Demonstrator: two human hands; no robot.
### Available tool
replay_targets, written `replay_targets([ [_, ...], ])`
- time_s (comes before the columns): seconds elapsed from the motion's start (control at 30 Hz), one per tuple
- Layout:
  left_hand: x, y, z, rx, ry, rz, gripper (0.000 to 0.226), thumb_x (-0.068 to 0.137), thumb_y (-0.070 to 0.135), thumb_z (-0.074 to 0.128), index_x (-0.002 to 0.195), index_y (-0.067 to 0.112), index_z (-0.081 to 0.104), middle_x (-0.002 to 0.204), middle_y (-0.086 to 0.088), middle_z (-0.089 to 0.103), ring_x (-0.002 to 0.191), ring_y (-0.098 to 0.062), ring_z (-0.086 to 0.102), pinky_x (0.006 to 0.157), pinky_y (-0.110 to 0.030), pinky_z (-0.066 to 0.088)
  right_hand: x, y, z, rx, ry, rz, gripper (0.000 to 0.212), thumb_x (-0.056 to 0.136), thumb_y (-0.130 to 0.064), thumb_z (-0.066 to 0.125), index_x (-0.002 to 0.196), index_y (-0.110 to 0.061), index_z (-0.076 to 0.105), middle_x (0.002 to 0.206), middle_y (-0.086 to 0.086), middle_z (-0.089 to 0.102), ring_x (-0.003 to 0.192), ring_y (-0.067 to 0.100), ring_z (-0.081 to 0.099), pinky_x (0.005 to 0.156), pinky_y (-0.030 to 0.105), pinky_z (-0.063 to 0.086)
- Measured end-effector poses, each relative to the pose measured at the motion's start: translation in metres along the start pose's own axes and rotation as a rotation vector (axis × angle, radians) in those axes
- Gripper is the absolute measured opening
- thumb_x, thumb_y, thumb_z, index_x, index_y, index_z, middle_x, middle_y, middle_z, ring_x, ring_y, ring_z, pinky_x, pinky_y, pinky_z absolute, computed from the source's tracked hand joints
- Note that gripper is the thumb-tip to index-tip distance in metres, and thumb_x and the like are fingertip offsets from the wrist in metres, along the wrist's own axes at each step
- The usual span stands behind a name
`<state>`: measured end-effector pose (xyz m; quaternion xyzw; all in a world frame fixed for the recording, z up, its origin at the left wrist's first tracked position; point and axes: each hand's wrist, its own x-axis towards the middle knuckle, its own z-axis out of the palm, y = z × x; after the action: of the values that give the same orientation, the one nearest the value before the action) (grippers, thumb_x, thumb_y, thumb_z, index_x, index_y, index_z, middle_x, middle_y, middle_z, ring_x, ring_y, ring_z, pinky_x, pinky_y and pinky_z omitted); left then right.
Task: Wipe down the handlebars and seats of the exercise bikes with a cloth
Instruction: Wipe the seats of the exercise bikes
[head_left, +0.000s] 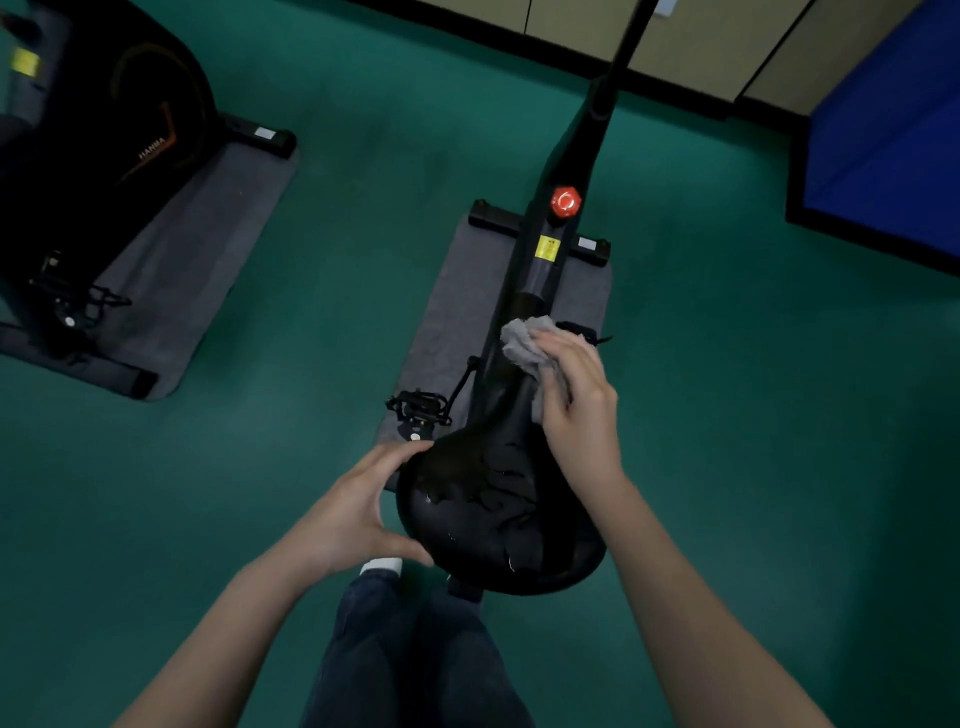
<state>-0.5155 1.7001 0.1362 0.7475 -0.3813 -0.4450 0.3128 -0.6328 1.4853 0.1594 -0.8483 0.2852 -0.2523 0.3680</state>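
A black bike seat (488, 509) fills the middle of the head view, its narrow nose pointing away from me. My right hand (576, 405) holds a grey cloth (524, 343) against the right side of the seat's nose. My left hand (358, 504) grips the seat's wide rear left edge, thumb under the rim and fingers curled over the top. The bike's black frame (566, 171) runs up and away with a red knob (565, 201) and a yellow label (547, 249). The handlebars are out of view.
This bike stands on a grey mat (457, 312) on green floor, with a pedal (418, 408) at the left. A second black bike (98, 135) on its own mat stands at the far left. A blue pad (888, 135) leans at the right by the wall.
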Motion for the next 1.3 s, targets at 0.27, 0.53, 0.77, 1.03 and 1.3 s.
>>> replay_targets([
  [0.27, -0.001, 0.000, 0.000, -0.035, -0.005, 0.015, 0.107, 0.044, 0.038, 0.094, 0.135, 0.039, 0.038, 0.131, 0.024, 0.040, 0.120, 0.017, 0.033, 0.095, 0.003, 0.022, 0.000, 0.003, 0.001, -0.073, -0.059, -0.092, 0.025, 0.091, 0.006, 0.052, 0.112, 0.000, 0.064, 0.117, 0.006, 0.062, 0.120, 0.016, 0.048, 0.108, 0.034, 0.037],
  [0.53, 0.001, -0.001, 0.001, -0.042, -0.001, 0.017, 0.107, 0.041, 0.038, 0.094, 0.132, 0.040, 0.039, 0.131, 0.026, 0.040, 0.120, 0.018, 0.035, 0.097, 0.002, 0.023, 0.069, 0.026, -0.006, 0.249, -0.227, 0.466, 0.020, 0.096, -0.012, 0.048, 0.092, -0.026, 0.061, 0.079, -0.010, 0.061, 0.074, 0.004, 0.054, 0.068, 0.021, 0.040],
  [0.77, 0.003, 0.000, 0.001, -0.067, -0.016, 0.003, 0.107, 0.039, 0.040, 0.094, 0.132, 0.039, 0.040, 0.130, 0.025, 0.041, 0.120, 0.016, 0.036, 0.097, 0.002, 0.023, 0.005, 0.016, -0.002, 0.350, 0.127, 0.564, 0.023, 0.100, -0.013, 0.045, 0.117, -0.008, 0.059, 0.110, 0.002, 0.064, 0.103, 0.014, 0.058, 0.093, 0.029, 0.044],
  [1.03, 0.002, -0.002, 0.001, -0.077, -0.019, 0.007, 0.108, 0.041, 0.039, 0.094, 0.135, 0.036, 0.040, 0.133, 0.023, 0.040, 0.122, 0.014, 0.036, 0.100, -0.002, 0.026, -0.015, 0.001, 0.007, 0.229, 0.326, 0.657, 0.016, 0.096, -0.009, 0.048, 0.103, -0.012, 0.062, 0.080, -0.013, 0.059, 0.069, -0.009, 0.051, 0.068, 0.008, 0.040],
  [1.3, 0.002, -0.006, 0.003, -0.086, -0.002, 0.031, 0.106, 0.042, 0.044, 0.092, 0.133, 0.040, 0.039, 0.133, 0.023, 0.040, 0.122, 0.014, 0.036, 0.101, -0.002, 0.025, 0.046, 0.000, -0.005, -0.257, -0.265, -0.002, 0.022, 0.091, -0.001, 0.052, 0.109, -0.005, 0.064, 0.111, 0.008, 0.066, 0.107, 0.023, 0.057, 0.093, 0.025, 0.040],
])
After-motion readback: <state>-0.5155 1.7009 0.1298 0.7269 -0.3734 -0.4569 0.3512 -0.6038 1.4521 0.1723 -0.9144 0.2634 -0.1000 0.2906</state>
